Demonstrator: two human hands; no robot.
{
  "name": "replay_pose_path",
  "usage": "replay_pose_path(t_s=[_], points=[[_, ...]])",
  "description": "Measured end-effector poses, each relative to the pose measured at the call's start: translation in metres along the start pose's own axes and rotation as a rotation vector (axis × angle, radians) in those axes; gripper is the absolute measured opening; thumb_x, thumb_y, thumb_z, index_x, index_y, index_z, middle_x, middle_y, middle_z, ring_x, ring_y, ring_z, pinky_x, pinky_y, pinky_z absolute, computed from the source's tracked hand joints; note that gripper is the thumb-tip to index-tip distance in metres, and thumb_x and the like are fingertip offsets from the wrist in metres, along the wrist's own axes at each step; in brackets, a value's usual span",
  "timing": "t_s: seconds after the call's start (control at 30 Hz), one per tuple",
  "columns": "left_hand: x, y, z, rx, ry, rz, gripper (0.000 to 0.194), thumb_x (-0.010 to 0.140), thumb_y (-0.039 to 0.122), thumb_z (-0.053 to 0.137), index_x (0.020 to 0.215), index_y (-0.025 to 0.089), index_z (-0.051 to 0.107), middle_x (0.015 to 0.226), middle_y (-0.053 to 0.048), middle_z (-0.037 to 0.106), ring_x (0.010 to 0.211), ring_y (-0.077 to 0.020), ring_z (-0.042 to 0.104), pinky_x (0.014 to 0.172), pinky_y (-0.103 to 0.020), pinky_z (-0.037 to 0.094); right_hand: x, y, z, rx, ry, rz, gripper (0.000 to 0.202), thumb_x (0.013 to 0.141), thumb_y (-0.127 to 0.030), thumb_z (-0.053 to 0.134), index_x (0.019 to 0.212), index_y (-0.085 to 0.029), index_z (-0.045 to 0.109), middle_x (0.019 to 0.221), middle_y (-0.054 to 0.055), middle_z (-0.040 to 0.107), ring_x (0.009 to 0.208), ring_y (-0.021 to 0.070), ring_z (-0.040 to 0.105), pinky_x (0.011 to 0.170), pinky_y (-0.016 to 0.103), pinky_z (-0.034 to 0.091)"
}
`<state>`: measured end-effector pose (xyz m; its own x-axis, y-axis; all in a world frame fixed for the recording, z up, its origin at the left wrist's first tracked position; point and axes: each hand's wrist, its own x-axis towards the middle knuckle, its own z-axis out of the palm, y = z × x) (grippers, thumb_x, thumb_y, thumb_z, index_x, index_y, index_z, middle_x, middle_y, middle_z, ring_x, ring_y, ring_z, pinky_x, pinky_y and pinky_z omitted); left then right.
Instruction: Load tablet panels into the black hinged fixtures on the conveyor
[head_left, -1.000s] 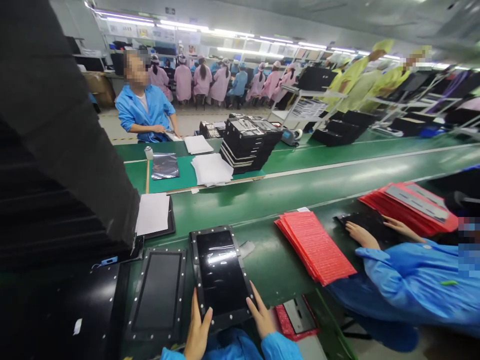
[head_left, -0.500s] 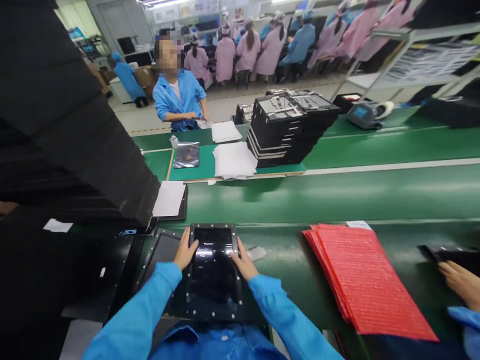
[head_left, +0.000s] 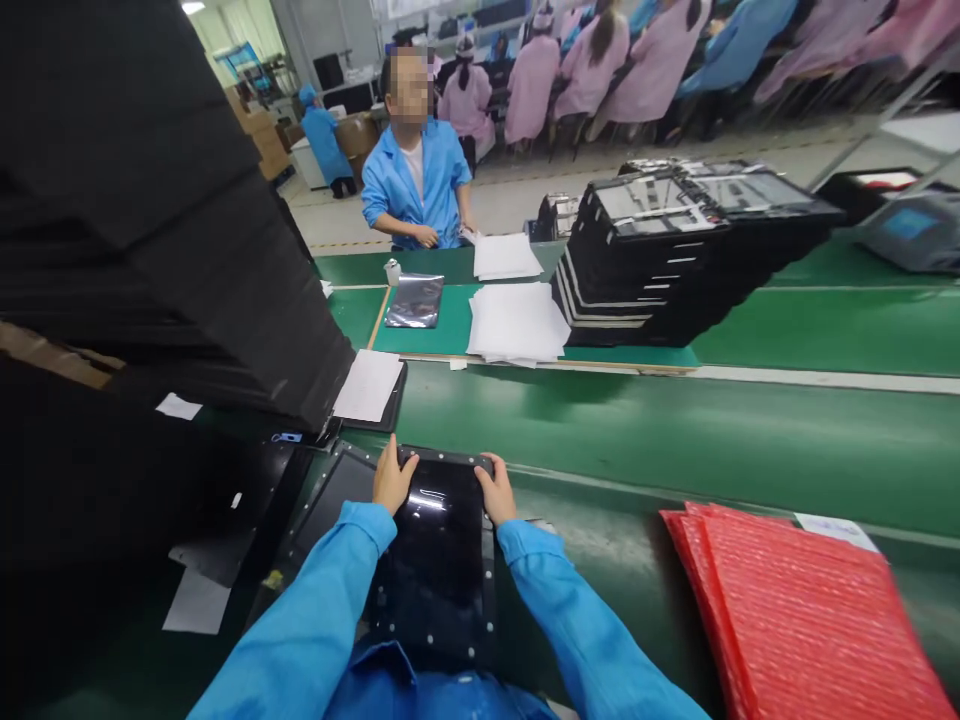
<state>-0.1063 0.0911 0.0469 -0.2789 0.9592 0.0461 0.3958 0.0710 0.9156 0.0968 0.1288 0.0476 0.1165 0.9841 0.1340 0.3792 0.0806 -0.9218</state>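
Note:
A glossy black screen panel (head_left: 439, 560) lies in front of my body, with light dots spaced along its dark border. My left hand (head_left: 394, 480) grips its upper left edge, thumb on the front face. At the upper right corner, my right hand (head_left: 496, 490) is closed the same way, fingers curled over the edge. Partly under my left forearm is a second dark framed panel (head_left: 330, 500) with a similar dotted border. A small pale piece (head_left: 541, 525) lies just right of my right wrist.
Tall black stacks (head_left: 225, 250) rise on the left. A paper sheet (head_left: 369, 385) rests on a black tray beyond. Red bubble-wrap bags (head_left: 810, 610) are piled at right. Across the green bench (head_left: 600, 420) stand white sheets (head_left: 517, 320), stacked black trays (head_left: 660, 270) and a co-worker (head_left: 420, 185).
My view has swung left and the scene has shifted right. My right hand has moved up the panel's edge to its upper corner. Both hands remain on the panel.

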Motion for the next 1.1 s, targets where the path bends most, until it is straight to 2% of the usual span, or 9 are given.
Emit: replay_pose_path(t_s=[0.07, 0.17, 0.3, 0.4, 0.5, 0.6, 0.8, 0.93, 1.1], points=[[-0.036, -0.003, -0.007, 0.167, -0.092, 0.143, 0.063, 0.08, 0.034, 0.06, 0.136, 0.012, 0.042, 0.146, -0.018, 0.035, 0.138, -0.0318, 0.026, 0.113, -0.049, 0.02, 0.002, -0.001, 0.001, 0.008, -0.014, 0.001, 0.048, 0.066, -0.05, 0.055, 0.105, -0.02, 0.056, 0.106, 0.007, 0.062, 0.1, 0.0249, 0.056, 0.093, 0.041, 0.043], [-0.112, -0.031, -0.015, 0.257, -0.456, 0.46, 0.062, 0.077, 0.037, 0.063, 0.135, 0.021, 0.046, 0.144, -0.01, 0.04, 0.137, -0.0295, 0.029, 0.114, -0.05, 0.017, 0.0, 0.0, -0.002, -0.053, -0.007, -0.068, 0.053, 0.07, -0.052, 0.054, 0.111, -0.018, 0.055, 0.115, 0.011, 0.06, 0.107, 0.0265, 0.054, 0.096, 0.043, 0.041], [-0.173, -0.078, -0.016, 0.205, -0.688, 0.605, 0.042, 0.088, 0.035, 0.05, 0.129, 0.029, 0.053, 0.13, -0.005, 0.057, 0.128, -0.0248, 0.045, 0.111, -0.044, 0.027, -0.007, -0.007, -0.006, -0.347, 0.062, -0.344, 0.048, 0.08, -0.045, 0.05, 0.115, -0.014, 0.056, 0.117, 0.016, 0.059, 0.112, 0.029, 0.052, 0.099, 0.048, 0.039], [-0.167, -0.094, -0.008, 0.132, -0.653, 0.713, 0.033, 0.09, 0.035, 0.044, 0.119, 0.032, 0.06, 0.115, -0.004, 0.067, 0.113, -0.0226, 0.057, 0.1, -0.037, 0.04, -0.013, -0.02, 0.001, -0.586, 0.003, -0.611, 0.035, 0.085, -0.032, 0.045, 0.112, -0.017, 0.061, 0.116, 0.013, 0.061, 0.115, 0.0281, 0.051, 0.102, 0.05, 0.038], [-0.151, -0.099, 0.002, 0.094, -0.574, 0.888, 0.03, 0.09, 0.036, 0.045, 0.113, 0.03, 0.063, 0.106, -0.005, 0.07, 0.103, -0.0209, 0.062, 0.089, -0.032, 0.044, -0.018, -0.028, 0.014, -0.728, -0.258, -0.784, 0.036, 0.086, -0.018, 0.037, 0.106, -0.021, 0.067, 0.106, 0.009, 0.066, 0.105, 0.0234, 0.058, 0.098, 0.043, 0.044], [-0.145, -0.099, 0.008, 0.149, -0.54, 1.009, 0.026, 0.092, 0.032, 0.044, 0.11, 0.029, 0.062, 0.106, -0.002, 0.07, 0.1, -0.0172, 0.061, 0.086, -0.029, 0.044, -0.017, -0.027, 0.021, -0.819, -0.38, -0.822, 0.04, 0.085, -0.015, 0.036, 0.106, -0.022, 0.069, 0.103, 0.007, 0.069, 0.1, 0.0218, 0.06, 0.09, 0.039, 0.05], [-0.138, -0.085, 0.0, 0.176, -0.544, 1.154, 0.022, 0.091, 0.025, 0.046, 0.105, 0.018, 0.061, 0.109, -0.005, 0.068, 0.1, -0.0174, 0.058, 0.085, -0.03, 0.044, -0.024, -0.038, 0.03, -1.003, -0.304, -0.733, 0.04, 0.08, -0.017, 0.04, 0.108, -0.022, 0.069, 0.109, 0.006, 0.068, 0.104, 0.0237, 0.06, 0.091, 0.041, 0.051], [-0.108, -0.103, -0.037, 0.037, -0.495, 1.013, 0.031, 0.08, 0.034, 0.059, 0.107, 0.018, 0.061, 0.119, -0.011, 0.061, 0.113, -0.0246, 0.052, 0.099, -0.04, 0.04, -0.064, -0.048, 0.041, -1.13, -0.2, -0.63, 0.048, 0.075, -0.014, 0.043, 0.12, -0.016, 0.062, 0.128, 0.008, 0.058, 0.118, 0.0269, 0.052, 0.098, 0.044, 0.047], [-0.042, -0.189, -0.086, 0.211, -0.17, 0.219, 0.041, 0.081, 0.025, 0.049, 0.119, 0.013, 0.056, 0.134, -0.019, 0.047, 0.126, -0.0317, 0.042, 0.105, -0.05, 0.034, -0.168, -0.017, 0.03, -1.166, -0.193, -0.511, 0.056, 0.075, -0.011, 0.042, 0.129, -0.02, 0.055, 0.137, 0.005, 0.049, 0.122, 0.027, 0.05, 0.094, 0.043, 0.051]])
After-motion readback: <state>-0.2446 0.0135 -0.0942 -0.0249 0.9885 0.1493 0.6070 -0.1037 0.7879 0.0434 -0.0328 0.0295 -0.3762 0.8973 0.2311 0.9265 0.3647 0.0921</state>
